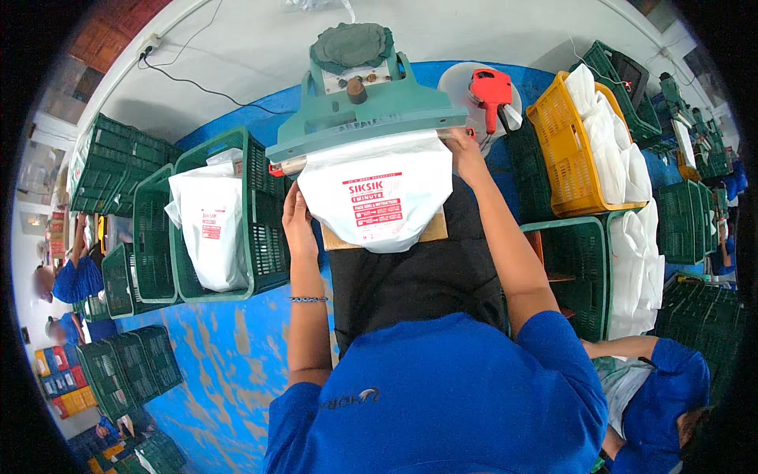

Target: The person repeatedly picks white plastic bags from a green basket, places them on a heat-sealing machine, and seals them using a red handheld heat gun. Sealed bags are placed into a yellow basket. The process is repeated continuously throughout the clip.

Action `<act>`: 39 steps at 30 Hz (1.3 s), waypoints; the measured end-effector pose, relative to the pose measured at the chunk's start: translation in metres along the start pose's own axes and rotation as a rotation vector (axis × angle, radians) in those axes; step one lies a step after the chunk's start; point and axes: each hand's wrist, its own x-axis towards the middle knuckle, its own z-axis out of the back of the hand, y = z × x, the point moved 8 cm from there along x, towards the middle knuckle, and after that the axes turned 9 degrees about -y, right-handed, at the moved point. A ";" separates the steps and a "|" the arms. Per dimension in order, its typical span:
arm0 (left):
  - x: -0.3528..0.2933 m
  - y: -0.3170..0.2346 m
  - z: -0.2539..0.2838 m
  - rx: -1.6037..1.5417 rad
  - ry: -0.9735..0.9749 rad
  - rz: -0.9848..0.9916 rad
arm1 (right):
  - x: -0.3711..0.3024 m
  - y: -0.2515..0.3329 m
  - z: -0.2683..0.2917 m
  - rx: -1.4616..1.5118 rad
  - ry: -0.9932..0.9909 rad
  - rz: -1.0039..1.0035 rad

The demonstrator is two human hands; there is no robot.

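Note:
A white plastic bag with red print (377, 207) hangs in front of me, its top edge at the jaw of a green bag sealer (371, 110). My left hand (298, 221) grips the bag by its left side, just below the sealer's bar. At the upper right corner, my right hand (467, 156) pinches the bag close to the end of the bar; its fingertips are partly hidden. The lower part of the bag rests over a wooden board (430, 229) above my lap. A dark grey cloth (351, 46) lies on top of the sealer.
At left, a green crate (264, 229) holds filled white bags (209, 229). A red label gun (491, 91) lies beyond my right hand. Right of it stand a yellow crate (553, 150) of white bags and a green crate (564, 229). A co-worker (659, 395) sits close at my right.

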 end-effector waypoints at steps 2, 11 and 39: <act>0.007 0.003 0.002 -0.019 -0.017 0.069 | 0.016 0.006 -0.009 -0.005 -0.028 0.143; 0.042 -0.015 -0.019 0.103 0.176 -0.244 | -0.051 -0.001 0.012 0.609 -0.231 -0.493; 0.015 0.007 0.003 0.053 0.374 0.289 | -0.077 0.113 -0.033 0.345 0.173 -0.253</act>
